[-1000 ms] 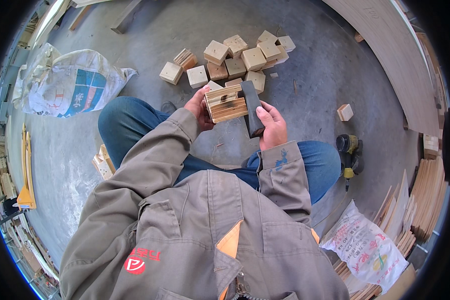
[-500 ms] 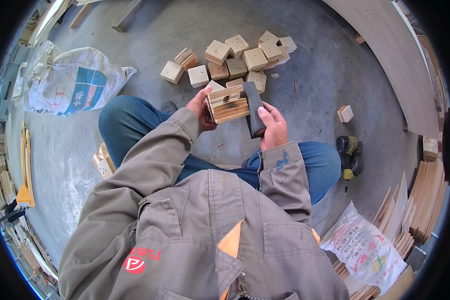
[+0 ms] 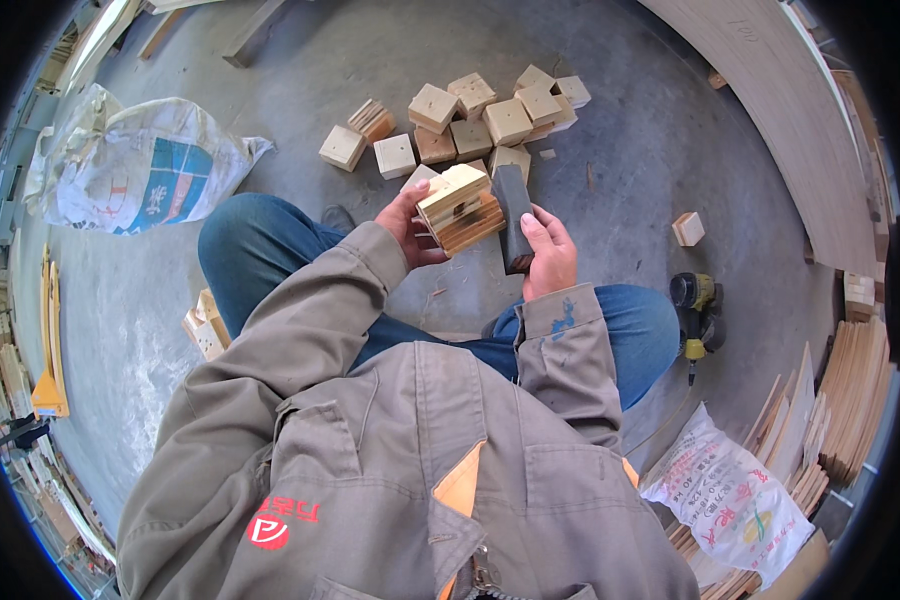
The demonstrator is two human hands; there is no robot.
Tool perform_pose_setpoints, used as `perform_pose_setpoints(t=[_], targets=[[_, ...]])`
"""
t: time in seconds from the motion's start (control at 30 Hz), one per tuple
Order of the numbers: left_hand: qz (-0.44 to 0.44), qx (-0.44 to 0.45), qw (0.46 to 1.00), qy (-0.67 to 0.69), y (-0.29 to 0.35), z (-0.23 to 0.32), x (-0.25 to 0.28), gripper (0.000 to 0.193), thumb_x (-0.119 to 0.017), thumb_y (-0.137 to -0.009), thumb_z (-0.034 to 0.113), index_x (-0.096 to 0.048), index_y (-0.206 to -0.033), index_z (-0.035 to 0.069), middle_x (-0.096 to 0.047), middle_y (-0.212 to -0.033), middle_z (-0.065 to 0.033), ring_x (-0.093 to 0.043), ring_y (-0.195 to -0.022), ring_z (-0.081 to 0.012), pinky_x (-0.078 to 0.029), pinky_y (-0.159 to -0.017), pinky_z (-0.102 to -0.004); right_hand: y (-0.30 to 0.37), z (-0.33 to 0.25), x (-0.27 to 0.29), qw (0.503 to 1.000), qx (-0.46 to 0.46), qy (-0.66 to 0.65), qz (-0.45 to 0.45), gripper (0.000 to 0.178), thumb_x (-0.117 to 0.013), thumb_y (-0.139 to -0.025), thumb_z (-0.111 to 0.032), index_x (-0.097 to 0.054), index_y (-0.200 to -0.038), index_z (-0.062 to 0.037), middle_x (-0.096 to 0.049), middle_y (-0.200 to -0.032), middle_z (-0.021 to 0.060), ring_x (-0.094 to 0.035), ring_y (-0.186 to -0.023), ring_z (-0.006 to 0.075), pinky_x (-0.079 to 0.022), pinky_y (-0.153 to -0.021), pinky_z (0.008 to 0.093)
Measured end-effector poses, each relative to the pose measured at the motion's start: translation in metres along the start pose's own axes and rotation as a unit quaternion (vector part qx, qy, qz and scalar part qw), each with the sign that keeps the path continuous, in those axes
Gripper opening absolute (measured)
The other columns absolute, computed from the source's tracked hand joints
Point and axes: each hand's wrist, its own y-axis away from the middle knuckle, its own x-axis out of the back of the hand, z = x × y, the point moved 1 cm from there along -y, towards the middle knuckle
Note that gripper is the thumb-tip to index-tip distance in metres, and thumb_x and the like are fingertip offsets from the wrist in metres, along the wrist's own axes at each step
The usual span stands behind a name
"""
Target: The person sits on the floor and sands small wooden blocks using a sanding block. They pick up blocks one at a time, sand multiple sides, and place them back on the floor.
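left hand (image 3: 410, 225) gripping wooden block (image 3: 460, 208), dark block (image 3: 513, 215) alongside

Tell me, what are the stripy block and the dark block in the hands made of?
The stripy block in the left hand looks like bare, unpainted wood: pale tan, with layered bands along its side, perhaps plywood. The dark block in the right hand is matte charcoal grey with no visible grain; it could be rubber, foam or a sanding block, I cannot tell which.

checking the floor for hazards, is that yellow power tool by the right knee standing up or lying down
Lying down. The yellow and black power tool rests on its side on the concrete floor, beside the right knee; neither hand touches it.
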Motion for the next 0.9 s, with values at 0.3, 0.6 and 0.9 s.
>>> perform_pose_setpoints(t=[0.3,0.6,0.9], targets=[[-0.091,-0.036,0.995,0.036,-0.006,-0.006,0.005,0.075,-0.076,-0.089,0.047,-0.048,-0.148,0.01,-0.059,-0.135,-0.0215,-0.064,-0.119,-0.0393,-0.058,-0.097,-0.0555,-0.004,0.001,0.001,0.998,0.028,0.044,0.037,0.04,-0.067,-0.099,-0.008,-0.061,-0.135,0.0083,-0.068,-0.126,0.0147,-0.065,-0.11,0.0199,-0.054,-0.095,0.0302],[-0.032,-0.079,0.993,0.078,-0.008,-0.005,-0.008,0.073,-0.077,-0.089,0.04,-0.047,-0.149,0.011,-0.064,-0.135,-0.0147,-0.067,-0.121,-0.0312,-0.062,-0.092,-0.0517,0.002,-0.007,-0.003,0.907,0.281,0.31,0.04,0.068,-0.077,-0.089,-0.013,-0.049,-0.149,0.004,-0.053,-0.148,0.0233,-0.056,-0.131,0.0337,-0.046,-0.111,0.0407],[-0.056,-0.086,0.985,0.138,-0.008,-0.004,-0.024,0.057,-0.069,-0.094,0.042,-0.058,-0.14,0.01,-0.071,-0.126,-0.012,-0.073,-0.11,-0.0277,-0.066,-0.088,-0.0444,0.017,0.013,-0.04,0.789,0.421,0.445,-0.036,0.069,-0.079,-0.084,-0.014,-0.056,-0.148,-0.0056,-0.045,-0.155,0.0271,-0.051,-0.132,0.045,-0.041,-0.113,0.0493]])
